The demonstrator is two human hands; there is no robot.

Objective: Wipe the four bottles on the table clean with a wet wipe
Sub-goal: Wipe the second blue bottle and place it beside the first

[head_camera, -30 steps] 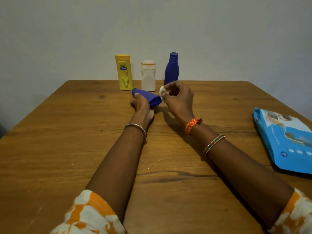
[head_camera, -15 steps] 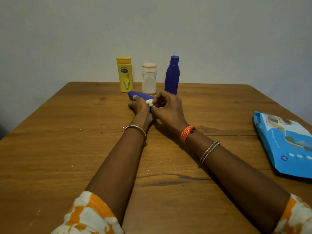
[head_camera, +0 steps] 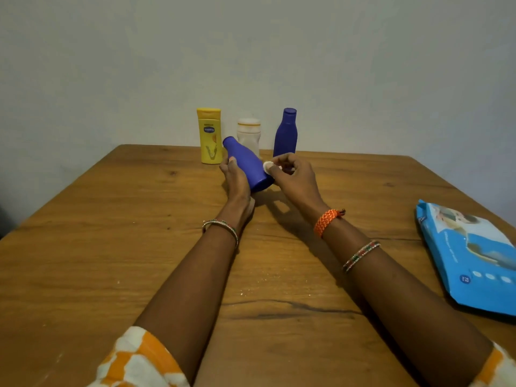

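Wooden worktop (head_camera: 111,247): your left hand (head_camera: 236,181) grips the tilted blue bottle (head_camera: 248,166); your right hand (head_camera: 293,177), pinching the wipe (head_camera: 268,166), should rub while you turn the bottle.

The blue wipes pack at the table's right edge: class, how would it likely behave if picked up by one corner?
The wipes pack looks like soft film, so it would probably sag. It lies flat, so rolling seems unlikely. Weight cannot be judged.
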